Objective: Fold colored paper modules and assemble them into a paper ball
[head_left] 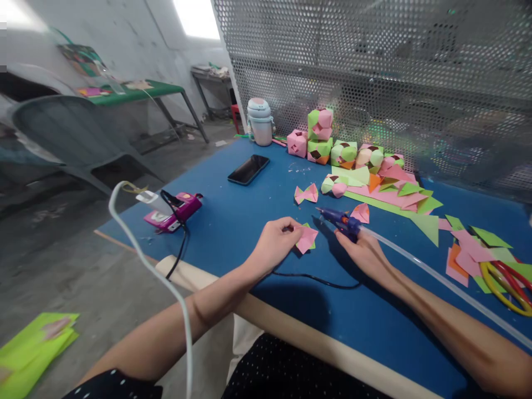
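Note:
My left hand (279, 242) pinches a small folded paper piece (306, 240), pink with a green edge showing beneath, just above the blue table. In my right hand (368, 252) is a dark blue glue gun (338, 218), its nozzle aimed left, with a long clear glue stick (411, 257) out of its back end. The nozzle tip is apart from the held paper. Beyond the nozzle lies a pink and green paper bow (306, 194). Another folded pink and orange piece (360, 213) sits just behind the glue gun.
Folded paper cubes (320, 151) stand along the perforated metal panel (374, 72). Loose paper pieces (399, 194) and yellow-handled scissors (501, 288) are on the right. A phone (248, 169), a bottle (260, 123) and a magenta power strip (178, 212) with cables occupy the left.

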`<state>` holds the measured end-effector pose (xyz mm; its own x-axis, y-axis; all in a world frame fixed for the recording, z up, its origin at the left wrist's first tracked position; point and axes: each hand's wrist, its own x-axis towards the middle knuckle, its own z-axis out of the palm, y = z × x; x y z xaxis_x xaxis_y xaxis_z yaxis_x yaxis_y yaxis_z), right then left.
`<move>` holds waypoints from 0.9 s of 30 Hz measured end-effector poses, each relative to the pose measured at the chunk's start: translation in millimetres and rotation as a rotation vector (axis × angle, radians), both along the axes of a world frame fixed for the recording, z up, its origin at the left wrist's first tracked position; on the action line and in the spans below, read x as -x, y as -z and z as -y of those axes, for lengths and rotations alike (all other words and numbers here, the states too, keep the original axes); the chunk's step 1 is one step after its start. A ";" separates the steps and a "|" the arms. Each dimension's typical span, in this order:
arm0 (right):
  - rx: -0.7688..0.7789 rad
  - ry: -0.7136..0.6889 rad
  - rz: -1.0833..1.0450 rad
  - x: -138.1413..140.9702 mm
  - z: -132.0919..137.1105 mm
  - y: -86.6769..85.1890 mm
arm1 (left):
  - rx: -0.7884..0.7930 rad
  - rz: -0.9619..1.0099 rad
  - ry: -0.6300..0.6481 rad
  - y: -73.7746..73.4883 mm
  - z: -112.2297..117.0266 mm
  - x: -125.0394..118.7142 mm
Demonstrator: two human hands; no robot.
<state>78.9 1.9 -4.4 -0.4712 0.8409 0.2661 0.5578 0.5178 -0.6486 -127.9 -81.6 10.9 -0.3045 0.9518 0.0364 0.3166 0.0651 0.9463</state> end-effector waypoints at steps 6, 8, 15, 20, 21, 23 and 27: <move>-0.227 -0.145 0.024 -9.2 30.9 -19.9 | -0.002 -0.018 -0.020 1.4 -3.1 3.8; -0.312 -0.201 0.034 -7.9 35.4 -22.1 | -0.013 -0.024 -0.022 1.3 -3.6 3.8; -0.406 -0.332 0.105 -5.7 32.0 -13.4 | -0.039 -0.014 0.006 1.6 -3.4 2.7; -0.391 -0.340 0.121 -7.1 31.9 -13.4 | -0.041 -0.023 0.014 2.6 -2.6 3.1; -0.394 -0.342 0.119 -7.0 32.3 -13.7 | -0.043 -0.024 0.017 3.1 -2.7 3.1; -0.391 -0.346 0.128 -6.6 33.0 -14.0 | -0.046 -0.026 0.019 4.3 -3.0 3.0; -0.392 -0.346 0.143 -6.2 33.6 -13.7 | -0.048 -0.022 0.016 6.4 -3.5 2.8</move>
<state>85.1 -31.6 9.3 -0.7575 0.4809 0.4415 0.3802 0.8747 -0.3005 -130.7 -78.1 4.5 -0.2878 0.9536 0.0884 0.3376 0.0147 0.9412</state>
